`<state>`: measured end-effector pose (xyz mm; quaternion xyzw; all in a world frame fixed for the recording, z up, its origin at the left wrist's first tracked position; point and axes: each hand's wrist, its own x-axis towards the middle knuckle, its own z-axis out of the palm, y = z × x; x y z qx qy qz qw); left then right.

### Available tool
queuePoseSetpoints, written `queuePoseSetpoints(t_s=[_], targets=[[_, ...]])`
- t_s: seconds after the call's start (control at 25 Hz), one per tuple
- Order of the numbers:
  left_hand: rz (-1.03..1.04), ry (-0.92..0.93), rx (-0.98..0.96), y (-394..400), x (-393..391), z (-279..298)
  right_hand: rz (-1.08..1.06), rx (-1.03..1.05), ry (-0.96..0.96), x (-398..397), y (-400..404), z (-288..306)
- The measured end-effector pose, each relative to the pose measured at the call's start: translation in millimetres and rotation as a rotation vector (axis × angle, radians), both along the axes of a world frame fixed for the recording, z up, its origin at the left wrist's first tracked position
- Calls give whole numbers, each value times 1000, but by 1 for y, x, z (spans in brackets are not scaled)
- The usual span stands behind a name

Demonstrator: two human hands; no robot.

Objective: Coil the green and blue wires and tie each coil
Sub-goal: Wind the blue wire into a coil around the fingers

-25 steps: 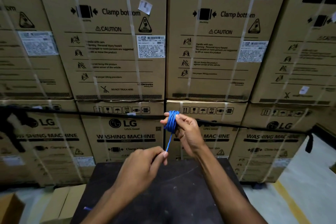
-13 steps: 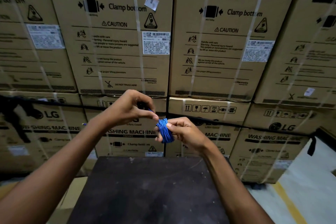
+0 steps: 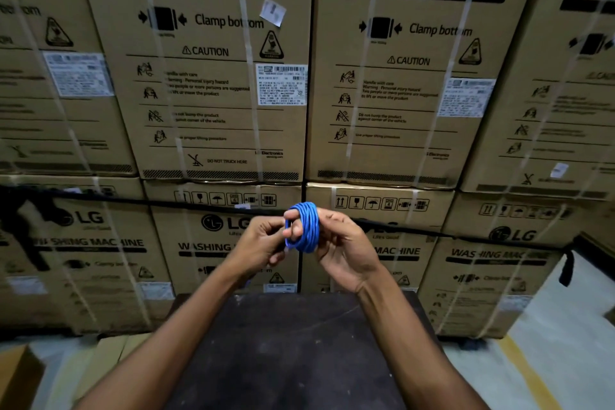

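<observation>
Your right hand (image 3: 342,245) pinches the blue wire coil (image 3: 304,226) up above the dark table (image 3: 299,349) so loops stay together (no green wire showing). Your left hand (image 3: 259,243) pinches its side, probably tucking the end.

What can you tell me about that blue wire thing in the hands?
The blue wire coil is a bright blue, smooth, plastic-looking wire wound into a small bundle of many loops. It stands upright on edge, held in the air above the dark table. The right hand grips one side, and the left hand pinches the other, with a fingertip poking through the loops.
</observation>
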<state>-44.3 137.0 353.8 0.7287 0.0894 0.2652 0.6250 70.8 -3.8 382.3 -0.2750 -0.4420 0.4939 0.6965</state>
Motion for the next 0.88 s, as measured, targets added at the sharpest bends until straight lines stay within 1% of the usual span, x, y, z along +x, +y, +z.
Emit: queuePoseSetpoints(t_s=[0.08,0.2,0.28,0.36,0.4,0.48,0.6,0.68,0.8,0.88], targets=[[56,27,38,-13,-1,-9,-66,-17,34,1,3,-2],[41,98,140,-22,-7,-19,-163,-2,113,3,11,-8],[76,153,338,-33,-15,-35,-276,51,160,14,17,-4],[183,191,602,-48,-32,-51,-375,59,163,31,17,5],[251,198,712,-55,-42,-54,-405,39,136,38,15,8],[350,177,850,-60,-58,-46,-425,-8,52,43,12,7],[399,137,1119,-61,-62,-22,-445,-68,-30,37,13,-4],[422,117,1245,-60,-63,-7,-463,-112,-102,35,11,-8],[420,20,1280,-47,-66,19,-453,-196,-315,34,3,-10],[382,-60,1215,-35,-61,38,-405,-244,-432,29,-1,-12]])
